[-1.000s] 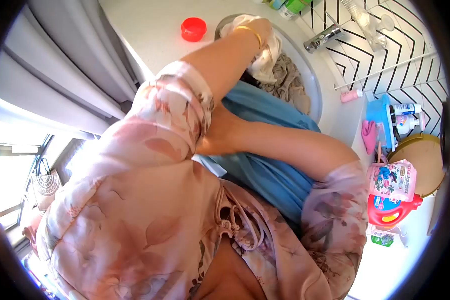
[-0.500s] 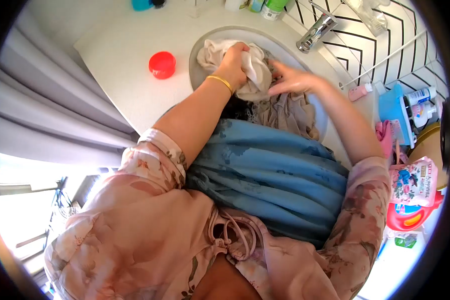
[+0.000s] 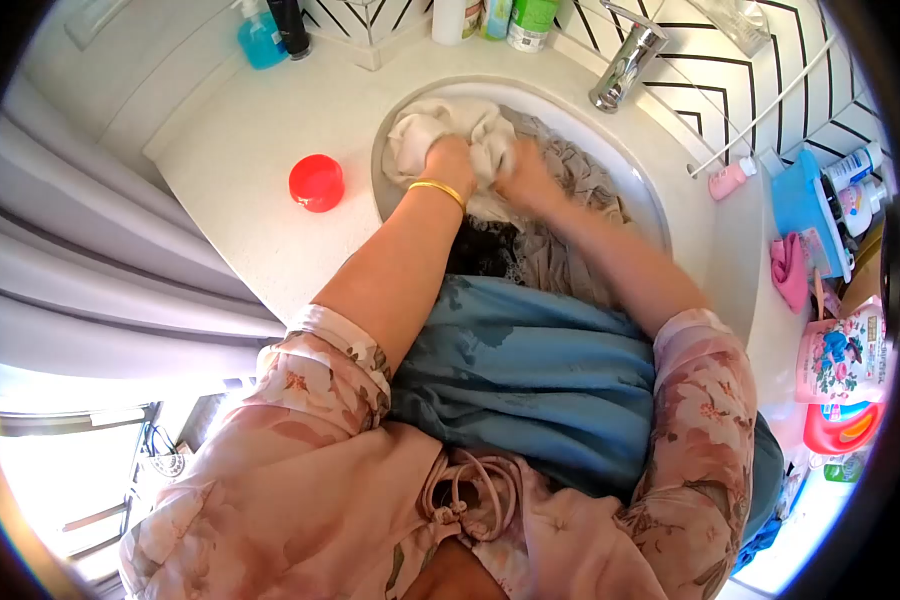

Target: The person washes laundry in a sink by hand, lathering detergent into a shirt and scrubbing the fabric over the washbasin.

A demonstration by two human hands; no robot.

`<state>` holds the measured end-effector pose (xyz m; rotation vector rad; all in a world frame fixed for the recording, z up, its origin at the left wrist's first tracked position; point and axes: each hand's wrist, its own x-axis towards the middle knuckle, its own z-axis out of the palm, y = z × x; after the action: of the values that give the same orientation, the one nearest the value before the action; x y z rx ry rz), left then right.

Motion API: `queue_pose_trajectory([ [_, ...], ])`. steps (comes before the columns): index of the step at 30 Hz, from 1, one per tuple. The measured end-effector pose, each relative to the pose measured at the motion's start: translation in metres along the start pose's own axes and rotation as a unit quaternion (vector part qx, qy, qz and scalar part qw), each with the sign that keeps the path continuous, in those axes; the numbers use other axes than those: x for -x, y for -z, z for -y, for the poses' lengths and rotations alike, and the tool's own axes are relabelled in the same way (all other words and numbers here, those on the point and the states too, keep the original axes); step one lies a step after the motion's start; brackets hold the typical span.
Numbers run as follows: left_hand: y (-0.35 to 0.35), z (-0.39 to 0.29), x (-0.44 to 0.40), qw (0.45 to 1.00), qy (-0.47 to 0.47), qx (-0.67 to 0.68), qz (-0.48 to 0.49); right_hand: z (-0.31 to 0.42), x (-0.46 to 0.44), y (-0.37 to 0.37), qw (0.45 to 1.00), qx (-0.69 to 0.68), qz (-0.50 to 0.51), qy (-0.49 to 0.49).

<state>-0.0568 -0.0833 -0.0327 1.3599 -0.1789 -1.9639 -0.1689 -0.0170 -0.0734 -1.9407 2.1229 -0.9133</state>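
Observation:
A bunched white cloth point(image 3: 415, 130) lies at the far left side of a round sink point(image 3: 660, 225). My left hand point(image 3: 452, 165), with a gold bangle at the wrist, is closed on this cloth, its fingers partly buried in the folds. Against the cloth's right side, my right hand point(image 3: 527, 182) is curled and gripping, slightly blurred. Wrinkled grey-beige fabric point(image 3: 582, 180) fills the sink beside and below my right hand. Black lacy fabric point(image 3: 482, 248) sits between my forearms, close to the near rim.
Blue fabric point(image 3: 530, 360) spreads in front of my body, up against the sink. On the counter are a red round tub point(image 3: 316, 183) and a blue pump bottle point(image 3: 260, 38). A chrome faucet point(image 3: 625, 65) stands behind the sink. Bottles and a blue basket point(image 3: 805, 215) line the right.
My right hand, open and apart from the white cloth before, has come down and closed on it. My left hand keeps its hold. The view has shifted, showing more of the back counter.

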Motion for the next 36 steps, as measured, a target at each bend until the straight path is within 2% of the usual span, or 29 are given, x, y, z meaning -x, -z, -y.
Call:
queue_pose_trajectory([
  [2, 0.003, -0.001, -0.001, 0.999, 0.013, -0.035, -0.015, -0.004, 0.031, -0.014, 0.982, 0.101, 0.030, 0.155],
  [3, 0.004, -0.002, 0.000, 0.998, 0.019, -0.054, -0.023, -0.007, 0.029, -0.011, 0.986, 0.093, 0.105, 0.094],
  [5, 0.008, -0.006, 0.000, 0.982, 0.018, -0.185, 0.018, -0.010, 0.016, 0.007, 0.965, 0.080, 0.249, -0.026],
  [7, 0.006, -0.005, 0.001, 0.979, 0.031, -0.194, 0.058, -0.020, -0.001, -0.004, 0.936, 0.194, 0.292, -0.007],
  [8, 0.003, -0.003, -0.004, 0.986, 0.043, -0.139, 0.078, -0.018, -0.014, -0.005, 0.918, 0.250, 0.309, 0.004],
  [9, 0.001, -0.002, -0.010, 0.990, 0.056, -0.086, 0.096, -0.020, -0.028, 0.000, 0.953, 0.077, 0.288, -0.048],
  [10, 0.000, -0.004, -0.004, 0.991, 0.039, -0.063, 0.112, -0.015, -0.041, 0.014, 0.956, -0.100, 0.260, -0.096],
  [11, -0.001, -0.005, 0.007, 0.991, 0.025, -0.040, 0.128, -0.010, -0.051, 0.028, 0.924, -0.273, 0.227, -0.142],
  [13, -0.002, -0.007, 0.025, 0.985, 0.009, 0.017, 0.171, -0.003, -0.055, 0.057, 0.863, -0.442, 0.182, -0.164],
  [15, -0.003, -0.011, 0.037, 0.969, -0.003, 0.085, 0.232, 0.053, -0.048, 0.086, 0.844, -0.512, 0.039, -0.153],
  [16, 0.000, -0.013, 0.024, 0.935, 0.018, 0.137, 0.327, 0.085, -0.038, 0.097, 0.875, -0.455, 0.034, -0.162],
  [17, 0.002, -0.014, 0.018, 0.895, 0.012, 0.165, 0.414, 0.074, -0.038, 0.072, 0.902, -0.429, 0.022, -0.045],
  [18, 0.007, 0.005, -0.032, 0.883, -0.091, 0.229, 0.400, 0.093, -0.021, 0.065, 0.964, -0.237, -0.078, 0.092],
  [19, 0.006, 0.012, -0.027, 0.840, -0.096, 0.296, 0.444, 0.111, -0.003, 0.058, 0.959, -0.027, -0.171, 0.223],
  [21, 0.003, 0.025, -0.014, 0.730, -0.081, 0.416, 0.537, 0.111, -0.008, 0.048, 0.987, 0.020, -0.128, 0.096],
  [22, 0.005, 0.012, -0.007, 0.838, -0.078, 0.310, 0.443, 0.105, -0.013, 0.041, 0.993, 0.045, -0.103, 0.034],
  [23, 0.004, 0.000, 0.007, 0.920, -0.071, 0.191, 0.336, 0.073, -0.043, 0.042, 0.985, 0.023, 0.007, -0.172],
  [24, -0.008, 0.000, 0.050, 0.970, -0.112, 0.084, 0.200, 0.042, -0.055, 0.040, 0.966, -0.140, -0.039, -0.212],
  [25, -0.010, 0.000, 0.052, 0.969, -0.147, -0.036, 0.194, 0.036, -0.053, 0.034, 0.960, -0.165, -0.063, -0.217],
  [27, -0.014, 0.004, 0.039, 0.976, -0.094, 0.023, 0.197, 0.023, -0.045, 0.022, 0.945, -0.210, -0.106, -0.227],
  [28, -0.012, 0.004, 0.031, 0.975, -0.084, 0.054, 0.200, 0.012, -0.046, 0.002, 0.879, -0.425, -0.086, -0.199],
  [30, -0.002, -0.002, 0.011, 0.970, -0.068, 0.113, 0.204, 0.057, -0.030, 0.014, 0.944, -0.287, -0.109, -0.124],
  [31, 0.007, 0.007, 0.010, 0.914, -0.152, 0.110, 0.359, 0.110, -0.004, 0.050, 0.979, -0.195, -0.052, -0.042],
  [32, 0.016, 0.015, 0.009, 0.824, -0.221, 0.124, 0.507, 0.123, 0.007, 0.040, 0.975, -0.155, -0.132, 0.094],
  [33, 0.003, 0.036, 0.044, 0.718, -0.270, 0.238, 0.595, 0.134, 0.015, 0.038, 0.977, -0.036, -0.148, 0.147],
  [34, -0.004, 0.047, 0.063, 0.589, -0.312, 0.345, 0.661, 0.119, 0.009, 0.033, 0.977, -0.037, -0.165, 0.132],
  [35, 0.006, 0.030, -0.006, 0.750, -0.259, 0.147, 0.591, 0.088, -0.008, 0.022, 0.975, -0.039, -0.181, 0.119],
  [36, 0.015, 0.013, -0.073, 0.826, -0.163, -0.066, 0.536, 0.033, -0.046, -0.001, 0.981, -0.097, -0.168, -0.025],
])
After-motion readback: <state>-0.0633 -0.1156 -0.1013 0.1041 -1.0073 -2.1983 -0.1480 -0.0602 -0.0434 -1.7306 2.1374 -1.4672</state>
